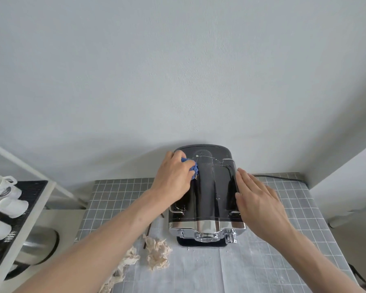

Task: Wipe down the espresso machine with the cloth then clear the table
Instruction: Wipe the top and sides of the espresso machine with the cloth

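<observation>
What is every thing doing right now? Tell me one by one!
left hand: grips the blue cloth on the machine's top.
right hand: flat, fingers straight, rests on the machine's right side.
blue cloth: bunched, pressed on the machine.
espresso machine: upright on the table.
crumpled paper: lying on the table.
white cups: lying on the side shelf.
</observation>
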### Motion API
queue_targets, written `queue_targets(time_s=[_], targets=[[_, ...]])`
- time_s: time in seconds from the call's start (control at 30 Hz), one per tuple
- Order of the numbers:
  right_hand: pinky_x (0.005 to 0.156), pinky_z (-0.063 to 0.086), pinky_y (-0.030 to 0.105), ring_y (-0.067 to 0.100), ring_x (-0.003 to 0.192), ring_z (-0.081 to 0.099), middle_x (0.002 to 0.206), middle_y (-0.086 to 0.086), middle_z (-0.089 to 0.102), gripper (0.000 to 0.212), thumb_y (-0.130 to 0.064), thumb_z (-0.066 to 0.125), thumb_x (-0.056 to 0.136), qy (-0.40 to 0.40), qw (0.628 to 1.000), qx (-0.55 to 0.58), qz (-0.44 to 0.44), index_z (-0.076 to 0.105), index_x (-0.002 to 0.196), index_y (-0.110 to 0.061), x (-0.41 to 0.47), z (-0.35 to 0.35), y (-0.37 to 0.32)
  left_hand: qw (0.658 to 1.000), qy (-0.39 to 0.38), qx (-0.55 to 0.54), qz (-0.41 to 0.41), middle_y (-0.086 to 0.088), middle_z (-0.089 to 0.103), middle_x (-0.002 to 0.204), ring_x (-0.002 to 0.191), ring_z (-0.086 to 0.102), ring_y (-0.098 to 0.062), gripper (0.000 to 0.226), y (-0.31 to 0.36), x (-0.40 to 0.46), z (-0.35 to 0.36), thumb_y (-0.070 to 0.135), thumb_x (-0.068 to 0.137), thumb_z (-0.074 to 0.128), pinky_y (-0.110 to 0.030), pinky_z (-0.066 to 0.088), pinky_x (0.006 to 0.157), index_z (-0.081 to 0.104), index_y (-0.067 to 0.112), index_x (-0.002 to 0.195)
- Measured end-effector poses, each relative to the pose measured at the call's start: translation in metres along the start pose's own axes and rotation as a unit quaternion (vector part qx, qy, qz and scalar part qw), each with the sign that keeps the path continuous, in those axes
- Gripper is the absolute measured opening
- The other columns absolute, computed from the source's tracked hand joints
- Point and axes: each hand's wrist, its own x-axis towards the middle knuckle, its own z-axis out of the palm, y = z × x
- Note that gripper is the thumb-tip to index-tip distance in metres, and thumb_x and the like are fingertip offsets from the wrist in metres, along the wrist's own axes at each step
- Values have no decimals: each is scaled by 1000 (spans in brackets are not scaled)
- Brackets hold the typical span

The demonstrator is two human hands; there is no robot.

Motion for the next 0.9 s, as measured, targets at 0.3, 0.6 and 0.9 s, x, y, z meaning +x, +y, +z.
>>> queue_targets(time_s=[0.3, 0.6, 0.9], targets=[[112, 43, 47, 21, 147, 39, 163, -1, 36, 56, -27, 42, 104, 9, 1000, 16, 8, 34, 157, -14, -2, 4, -2, 964, -125, -106, 211, 4, 58, 124, 117, 50, -15, 25, 12, -73, -29, 35, 101, 65, -24, 47, 99, 77, 20, 118], [111, 42, 43, 18, 147, 38, 163, -2, 37, 55, -28, 42, 104, 16, 1000, 16, 4, 35, 157, -15, -1, 2, -1, 992, -64, -60, 96, -1, 52, 115, 108, 45, -22, 21, -6, 42, 0, 30, 100, 66, -44, 47, 94, 78, 20, 113], [111, 44, 47, 18, 148, 37, 164, -3, 34, 55, -30, 40, 105, 12, 1000, 21, 5, 33, 158, -15, -3, 5, 0, 968, -141, -94, 183, 4, 45, 114, 106, 42, -17, 19, 38, -34, -23, 33, 100, 59, -24, 43, 94, 72, 21, 104]])
